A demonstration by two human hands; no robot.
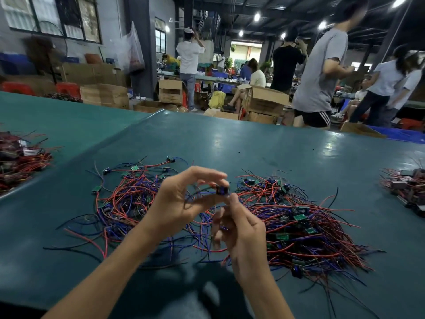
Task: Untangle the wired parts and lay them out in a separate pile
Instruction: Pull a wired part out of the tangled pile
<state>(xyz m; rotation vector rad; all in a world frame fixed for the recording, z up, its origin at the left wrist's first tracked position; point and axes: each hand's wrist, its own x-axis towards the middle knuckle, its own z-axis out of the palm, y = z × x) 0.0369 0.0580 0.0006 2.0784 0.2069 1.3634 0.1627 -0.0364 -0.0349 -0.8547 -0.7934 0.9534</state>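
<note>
The left hand (181, 201) pinched a wired part (222, 189) above the tabletop (276, 146). The right hand (243, 229), at five o'clock, curled round its wires (203, 189). Pulling hard could drag the three-o'clock tangle (305, 229) along or tear a lead.

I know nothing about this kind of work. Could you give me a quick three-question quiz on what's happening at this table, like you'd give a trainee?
1. True or false: the left hand pinches a small dark part above the table.
2. The bigger wire pile lies toward the person's: A) left B) right
3. Fill in: that pile's wires are red, black and ____.

Key: 1 true; 2 B; 3 blue.
</note>
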